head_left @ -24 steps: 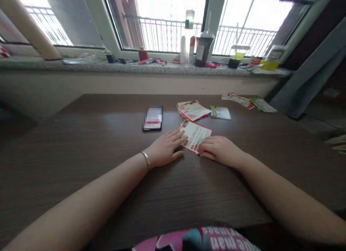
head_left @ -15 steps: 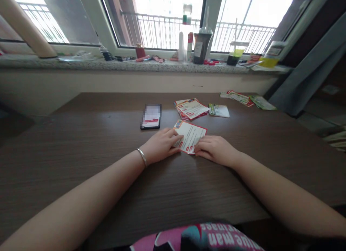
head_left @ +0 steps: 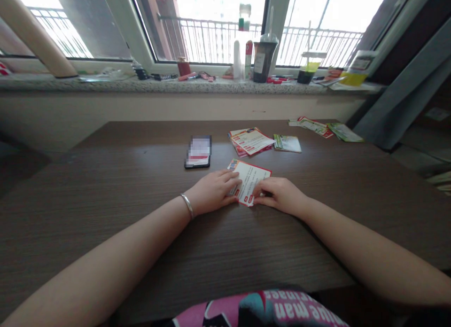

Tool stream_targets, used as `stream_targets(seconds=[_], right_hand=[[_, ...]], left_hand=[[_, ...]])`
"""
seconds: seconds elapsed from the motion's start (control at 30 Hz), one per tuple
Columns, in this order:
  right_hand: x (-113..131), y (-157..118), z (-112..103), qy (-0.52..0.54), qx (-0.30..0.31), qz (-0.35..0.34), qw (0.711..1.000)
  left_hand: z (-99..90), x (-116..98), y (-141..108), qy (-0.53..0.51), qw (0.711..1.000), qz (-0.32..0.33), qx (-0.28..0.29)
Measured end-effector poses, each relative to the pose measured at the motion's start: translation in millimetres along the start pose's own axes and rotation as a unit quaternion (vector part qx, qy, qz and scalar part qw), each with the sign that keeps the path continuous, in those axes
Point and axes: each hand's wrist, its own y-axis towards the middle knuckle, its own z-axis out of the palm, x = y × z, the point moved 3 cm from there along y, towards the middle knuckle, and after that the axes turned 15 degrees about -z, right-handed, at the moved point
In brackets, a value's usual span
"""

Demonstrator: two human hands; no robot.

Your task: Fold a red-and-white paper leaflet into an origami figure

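Note:
A red-bordered printed card point(head_left: 247, 180) lies at an angle on the table in front of me. My left hand point(head_left: 217, 190) rests on its left part, fingers stretched out flat over the print. At the card's lower right edge, my right hand point(head_left: 276, 194) has thumb and fingers curled together in a pinch near the corner. That corner looks slightly bent or raised. The exact contact under the right fingertips is partly hidden.
Beyond the card lies a stack of similar cards point(head_left: 251, 142), with a small pack of green-and-white cards point(head_left: 288, 143) beside it. A phone point(head_left: 198, 152) lies to the left. More cards point(head_left: 317, 126) are at the far right. Cups and bottles line the windowsill point(head_left: 211, 86).
The right hand's fingers have arched up and drawn together at the card's lower corner. The left hand stays flat on the card. The view has shifted slightly.

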Motion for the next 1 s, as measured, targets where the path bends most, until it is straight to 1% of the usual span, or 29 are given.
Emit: stream_targets(seconds=[0.1,0.2,0.3,0.4,0.47,0.57,0.83,1.0], right_hand=[[-3,0,-2,0.010,0.016,-0.026,0.999],[-9,-1,-4,0.011,0.032,-0.074,0.997],[-15,-2,-6,0.050,0.034,-0.114,0.992],[-18,-3,-8,0.082,0.035,-0.132,0.987],[-17,-4,-9,0.090,0.038,-0.133,0.986],[-14,-3,-13,0.091,0.045,-0.112,0.988],[-12,-8,-20,0.071,0.071,-0.083,0.992],[-12,-10,-25,0.123,0.104,-0.067,0.985]], left_hand=[[-2.1,-1,-1,0.010,1.000,0.004,0.005],[-2.8,0,-1,0.001,1.000,0.005,0.005],[-2.9,2,-2,-0.015,1.000,0.002,0.008],[-2.9,4,-1,-0.030,0.999,0.003,0.012],[-2.3,6,-2,-0.036,0.999,0.003,0.017],[-0.1,9,-2,-0.033,0.999,-0.012,0.024],[6.6,14,-1,-0.014,0.998,-0.045,0.046],[8.5,16,0,-0.014,0.998,-0.044,0.049]])
